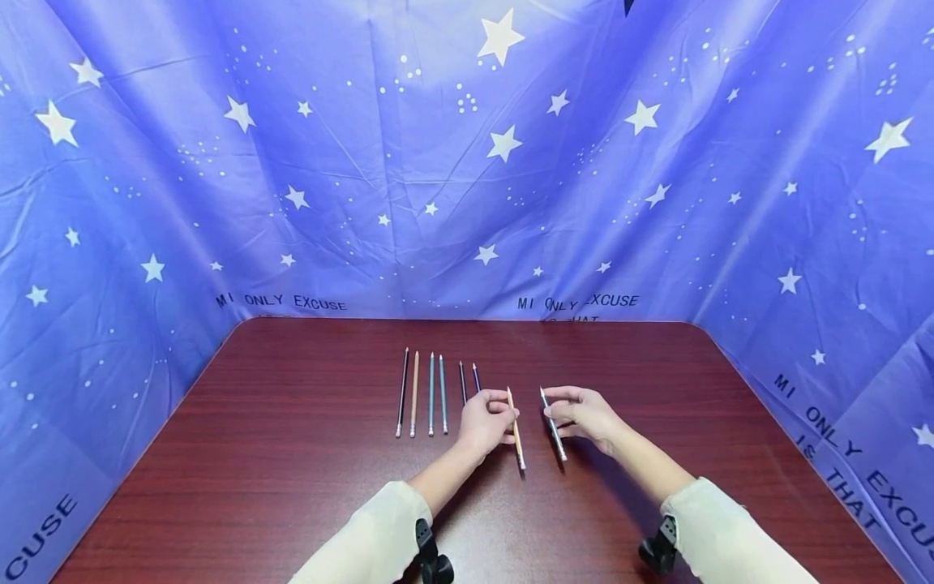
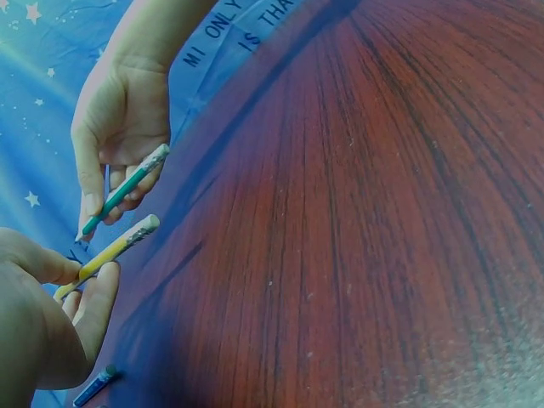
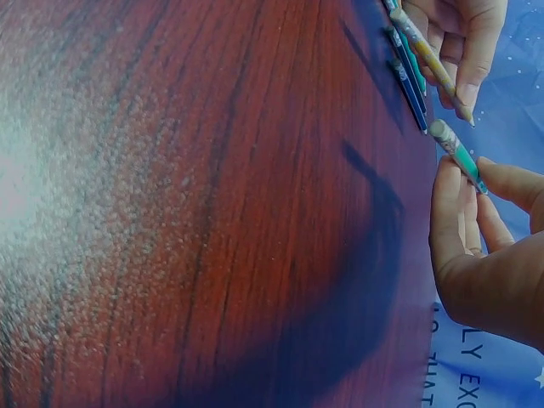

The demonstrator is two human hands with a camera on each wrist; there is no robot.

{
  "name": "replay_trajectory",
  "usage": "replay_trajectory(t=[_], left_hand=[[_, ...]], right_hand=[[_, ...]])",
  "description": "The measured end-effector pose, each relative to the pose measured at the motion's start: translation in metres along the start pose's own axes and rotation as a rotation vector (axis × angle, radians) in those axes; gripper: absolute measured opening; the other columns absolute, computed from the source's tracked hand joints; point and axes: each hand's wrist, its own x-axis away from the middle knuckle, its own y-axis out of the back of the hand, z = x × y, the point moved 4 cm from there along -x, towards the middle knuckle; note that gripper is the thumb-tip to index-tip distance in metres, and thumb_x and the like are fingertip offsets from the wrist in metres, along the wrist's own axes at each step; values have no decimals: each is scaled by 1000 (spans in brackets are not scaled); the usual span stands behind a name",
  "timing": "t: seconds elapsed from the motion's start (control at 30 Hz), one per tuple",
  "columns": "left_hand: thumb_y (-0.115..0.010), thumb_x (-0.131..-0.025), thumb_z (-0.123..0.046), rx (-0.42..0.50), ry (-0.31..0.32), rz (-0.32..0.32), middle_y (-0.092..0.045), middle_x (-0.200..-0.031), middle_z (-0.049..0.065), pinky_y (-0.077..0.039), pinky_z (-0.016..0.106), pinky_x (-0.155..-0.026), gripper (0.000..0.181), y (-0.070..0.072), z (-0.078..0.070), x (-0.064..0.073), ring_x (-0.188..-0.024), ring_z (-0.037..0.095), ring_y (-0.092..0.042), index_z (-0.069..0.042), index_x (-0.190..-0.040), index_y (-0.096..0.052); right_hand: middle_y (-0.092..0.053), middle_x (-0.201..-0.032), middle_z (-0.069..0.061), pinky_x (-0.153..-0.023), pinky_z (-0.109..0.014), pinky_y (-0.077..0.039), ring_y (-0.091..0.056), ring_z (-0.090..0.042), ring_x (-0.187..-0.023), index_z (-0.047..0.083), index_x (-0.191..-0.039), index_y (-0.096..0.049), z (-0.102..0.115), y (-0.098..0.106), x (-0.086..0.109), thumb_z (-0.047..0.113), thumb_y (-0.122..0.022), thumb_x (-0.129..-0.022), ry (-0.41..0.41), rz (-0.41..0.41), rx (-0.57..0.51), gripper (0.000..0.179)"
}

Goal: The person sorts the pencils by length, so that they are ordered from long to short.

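My left hand (image 1: 485, 423) pinches a yellow pencil (image 1: 516, 434) between thumb and fingers, its tip pointing away and its eraser end toward me. To its right, my right hand (image 1: 589, 418) pinches a green pencil (image 2: 119, 197), also with the eraser end nearer me. Both pencils are held above the table, a short gap apart. Just left of my left hand lie two dark blue pencils (image 1: 463, 380), their lower ends hidden behind that hand in the head view; the right wrist view shows their eraser ends (image 3: 399, 72).
Farther left on the dark red wooden table (image 1: 277, 454) lie a black pencil (image 1: 403, 393), a tan pencil (image 1: 415, 395) and two teal pencils (image 1: 431, 395), roughly parallel, erasers toward me. A blue star-printed cloth (image 1: 438, 162) hangs around the table's back and sides.
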Motion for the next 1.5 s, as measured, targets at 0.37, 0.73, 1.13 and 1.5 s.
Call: replay_trajectory(t=[0.37, 0.73, 1.13, 1.5], left_hand=[[-62, -80, 4, -3, -13, -17, -62, -85, 11, -58, 27, -51, 31, 1, -1, -10, -58, 10, -58, 5, -111, -56], [-60, -81, 4, -63, -27, -38, -63, -82, 8, -57, 27, -51, 30, 9, -9, -25, -59, 8, -57, 5, -111, -56], [-62, -82, 2, -119, -26, -78, -59, -81, 5, -57, 27, -51, 29, 17, -15, -45, -59, 9, -56, 1, -111, -58], [-64, -83, -1, -192, -21, -109, -59, -82, 5, -57, 27, -50, 29, 11, -14, -66, -60, 9, -56, 1, -111, -58]], right_hand=[[-63, -79, 2, -62, -24, -55, -60, -13, -71, -10, -131, -43, 1, 3, -1, 6, -62, -83, 2, 1, -8, 55], [-63, -76, 4, -61, -23, -55, -59, -12, -68, -10, -131, -43, 1, 6, -2, 5, -61, -83, 0, -6, -9, 53], [-63, -76, 5, -61, -22, -54, -58, -11, -68, -10, -132, -42, 1, 7, -2, 5, -62, -83, 10, -2, -22, 54], [-63, -76, 4, -61, -23, -55, -59, -11, -68, -10, -131, -43, 1, 4, -4, 5, -63, -82, 10, -2, -26, 55]])
